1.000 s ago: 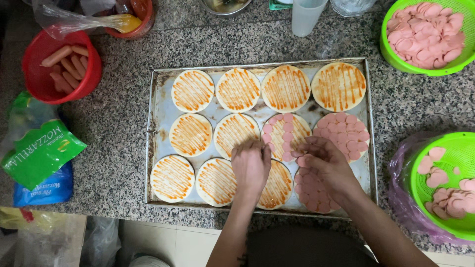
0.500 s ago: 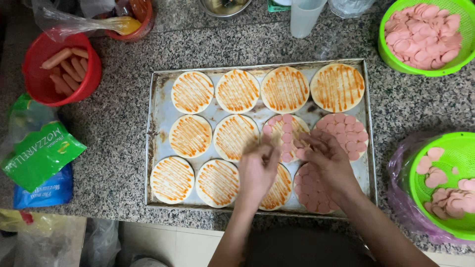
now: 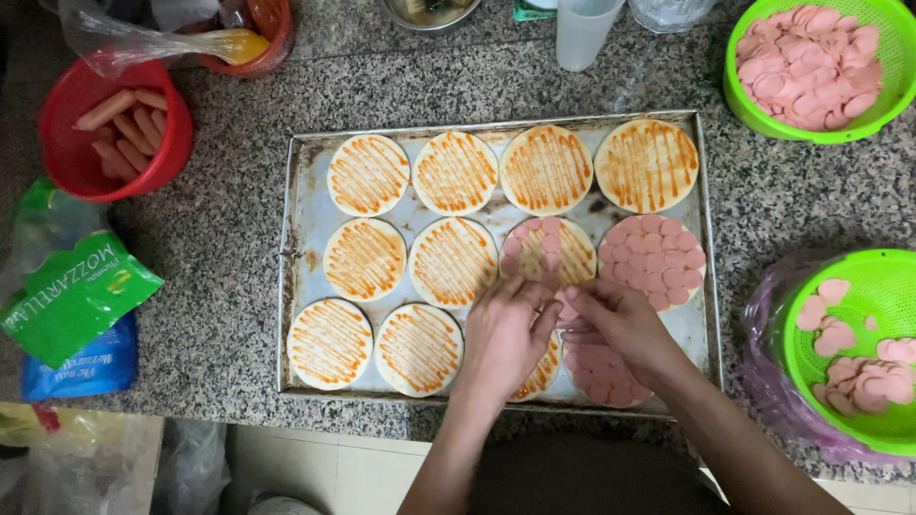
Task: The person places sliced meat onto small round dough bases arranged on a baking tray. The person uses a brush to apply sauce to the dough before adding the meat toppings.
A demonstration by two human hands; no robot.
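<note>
Granite surface (image 3: 239, 248) holds a big metal tray (image 3: 303, 219) of sauced dough rounds. Green baskets of pink sausage slices sit at the right edge (image 3: 811, 62) (image 3: 859, 343). Both hands meet over the half-topped round (image 3: 544, 250) in the tray's middle row, left hand (image 3: 506, 334) and right hand (image 3: 615, 324) side by side, fingertips pinching slices.
</note>
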